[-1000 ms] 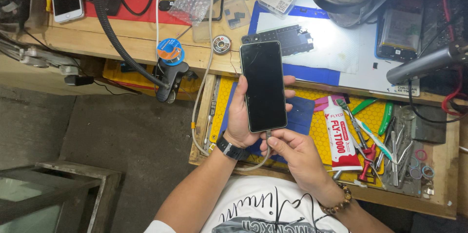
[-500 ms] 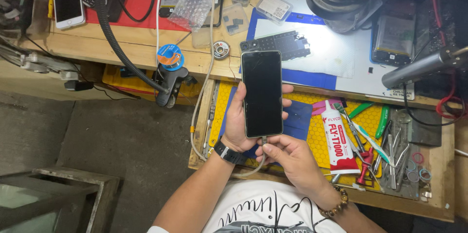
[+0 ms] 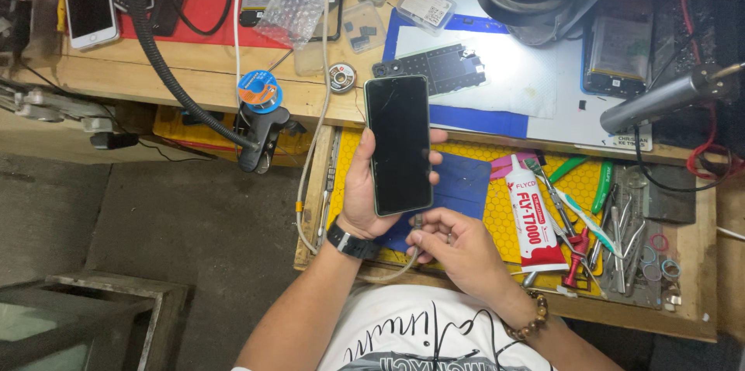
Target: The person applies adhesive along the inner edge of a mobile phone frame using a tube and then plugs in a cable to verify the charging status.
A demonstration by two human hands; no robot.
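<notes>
While left hand (image 3: 365, 192) grips dark phone (image 3: 399, 144) upright, right hand (image 3: 454, 243) pinches cable plug (image 3: 417, 223) beneath it.

Floor: below you on the left, a dark grey concrete floor (image 3: 155, 223), bare and a little stained.
Workbench: in front of you, a wooden workbench (image 3: 202, 76) runs across the top of the view, crowded with parts and tools.
Drawer: a wooden drawer (image 3: 644, 317) stands pulled out under the bench, lined with a yellow honeycomb mat (image 3: 582, 192).
Furniture: at your lower left, the corner of a dull metal-framed glass table (image 3: 85, 317).
Light: a bright pool falls on a white sheet (image 3: 512, 76) on the bench; the floor lies dimmer.
</notes>
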